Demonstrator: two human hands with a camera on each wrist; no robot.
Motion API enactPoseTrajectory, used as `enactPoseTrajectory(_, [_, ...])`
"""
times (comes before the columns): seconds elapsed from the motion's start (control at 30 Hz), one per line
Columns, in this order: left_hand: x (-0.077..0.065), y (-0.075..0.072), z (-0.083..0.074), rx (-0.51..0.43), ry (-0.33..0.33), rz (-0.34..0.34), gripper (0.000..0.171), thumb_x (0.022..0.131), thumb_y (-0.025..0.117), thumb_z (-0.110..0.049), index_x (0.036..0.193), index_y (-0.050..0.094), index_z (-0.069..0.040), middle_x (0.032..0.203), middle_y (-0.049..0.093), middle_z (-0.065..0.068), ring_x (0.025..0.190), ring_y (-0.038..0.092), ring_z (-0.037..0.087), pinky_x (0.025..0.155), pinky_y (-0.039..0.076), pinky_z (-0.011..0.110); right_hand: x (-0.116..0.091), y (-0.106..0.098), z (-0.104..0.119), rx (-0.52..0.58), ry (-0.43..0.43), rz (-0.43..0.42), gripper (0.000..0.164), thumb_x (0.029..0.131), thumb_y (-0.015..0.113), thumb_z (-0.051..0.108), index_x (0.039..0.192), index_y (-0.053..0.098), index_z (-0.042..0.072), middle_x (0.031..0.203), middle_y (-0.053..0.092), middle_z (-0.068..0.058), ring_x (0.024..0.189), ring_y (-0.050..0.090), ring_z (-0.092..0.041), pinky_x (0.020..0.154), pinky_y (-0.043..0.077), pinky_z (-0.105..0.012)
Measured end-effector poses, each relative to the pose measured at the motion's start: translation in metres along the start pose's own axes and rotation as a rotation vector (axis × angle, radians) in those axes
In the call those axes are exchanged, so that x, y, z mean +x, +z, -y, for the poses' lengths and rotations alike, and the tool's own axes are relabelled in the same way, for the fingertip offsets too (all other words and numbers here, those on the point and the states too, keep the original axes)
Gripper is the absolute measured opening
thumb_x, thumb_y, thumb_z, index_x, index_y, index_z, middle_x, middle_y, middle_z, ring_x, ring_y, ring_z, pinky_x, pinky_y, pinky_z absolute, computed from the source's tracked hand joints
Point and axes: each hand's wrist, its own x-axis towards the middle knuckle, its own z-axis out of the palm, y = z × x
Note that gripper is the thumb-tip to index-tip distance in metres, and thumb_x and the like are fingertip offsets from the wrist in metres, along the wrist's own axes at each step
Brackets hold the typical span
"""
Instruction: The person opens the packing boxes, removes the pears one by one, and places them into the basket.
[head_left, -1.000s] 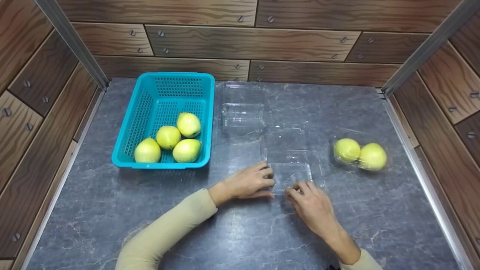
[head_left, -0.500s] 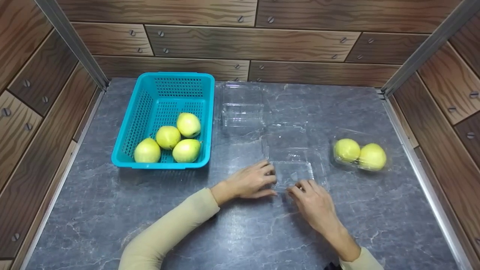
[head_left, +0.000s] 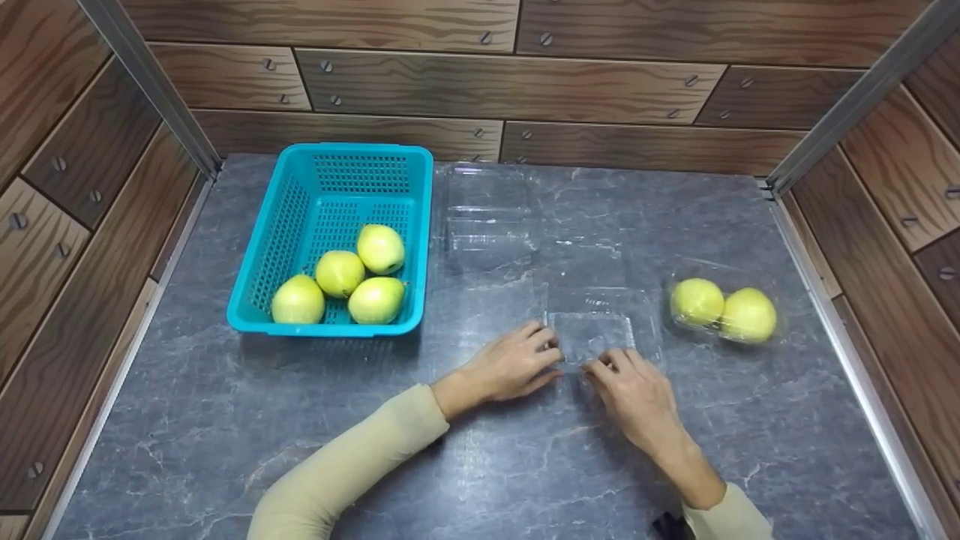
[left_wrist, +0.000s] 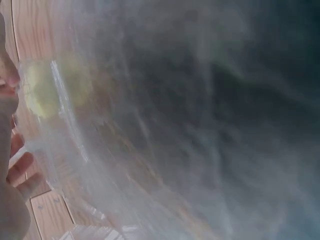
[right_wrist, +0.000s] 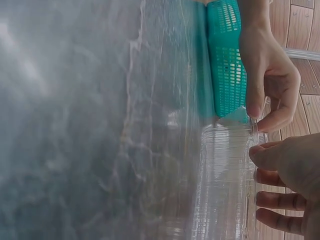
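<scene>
A clear plastic clamshell container (head_left: 592,337) lies on the grey table with its lid folded back away from the person. At its near left corner, my left hand (head_left: 514,364) pinches the rim between thumb and fingers. My right hand (head_left: 637,394) grips the near edge a little further right. The right wrist view shows both thumbs at the container's rim (right_wrist: 252,185), one on either side of its tab. Nothing lies inside this container. The left wrist view is hazy; part of the left hand (left_wrist: 20,175) shows at its border.
A teal basket (head_left: 259,247) holding several yellow-green pears (head_left: 340,274) stands at the left. Another clear container (head_left: 491,202) stands behind, beside the basket. To the right, a closed clear container (head_left: 709,334) holds two yellow-green fruits (head_left: 748,315). Wood-patterned walls surround the table.
Both hands and the gripped container have shifted slightly right and away from the person. The hold on the rim looks the same. The basket and the packed fruits have stayed in place.
</scene>
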Motion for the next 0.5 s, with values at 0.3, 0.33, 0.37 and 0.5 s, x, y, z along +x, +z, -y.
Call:
enactPoseTrajectory(0.3, [0.01, 0.005, -0.002, 0.032, -0.062, -0.007, 0.016, 0.102, 0.068, -0.026, 0.113, 0.072, -0.015, 0.115, 0.07, 0.002, 0.103, 0.063, 0.018, 0.091, 0.057, 0.027, 0.008, 0.007, -0.015, -0.011, 0.004, 0.004, 0.015, 0.082, 0.087, 0.016, 0.094, 0.078, 0.014, 0.087, 0.069, -0.004, 0.075, 0.062, -0.022, 0.056, 0.052, -0.033])
enactPoseTrajectory(0.33, [0.012, 0.005, -0.002, 0.035, -0.068, -0.005, 0.016, 0.102, 0.068, -0.026, 0.113, 0.072, -0.015, 0.114, 0.07, 0.002, 0.103, 0.063, 0.018, 0.091, 0.057, 0.027, 0.009, 0.008, -0.016, -0.009, 0.004, 0.007, 0.016, 0.081, 0.088, 0.015, 0.094, 0.078, 0.014, 0.087, 0.069, -0.004, 0.075, 0.062, -0.022, 0.056, 0.052, -0.033])
enactPoseTrajectory(0.37, [0.014, 0.005, -0.001, 0.037, -0.074, -0.002, 0.016, 0.102, 0.068, -0.025, 0.112, 0.072, -0.015, 0.114, 0.071, 0.002, 0.103, 0.063, 0.018, 0.091, 0.058, 0.027, 0.01, 0.008, -0.018, -0.008, 0.003, 0.01, 0.017, 0.081, 0.088, 0.015, 0.094, 0.077, 0.013, 0.087, 0.069, -0.004, 0.075, 0.062, -0.023, 0.056, 0.052, -0.033])
enactPoseTrajectory(0.5, [0.022, 0.005, 0.002, 0.049, -0.099, 0.031, 0.016, 0.102, 0.066, -0.026, 0.112, 0.072, -0.015, 0.115, 0.071, 0.003, 0.104, 0.063, 0.019, 0.092, 0.058, 0.028, 0.014, 0.011, -0.024, -0.014, -0.002, 0.009, 0.017, 0.081, 0.088, 0.013, 0.095, 0.077, 0.013, 0.088, 0.069, -0.005, 0.076, 0.062, -0.024, 0.056, 0.053, -0.034])
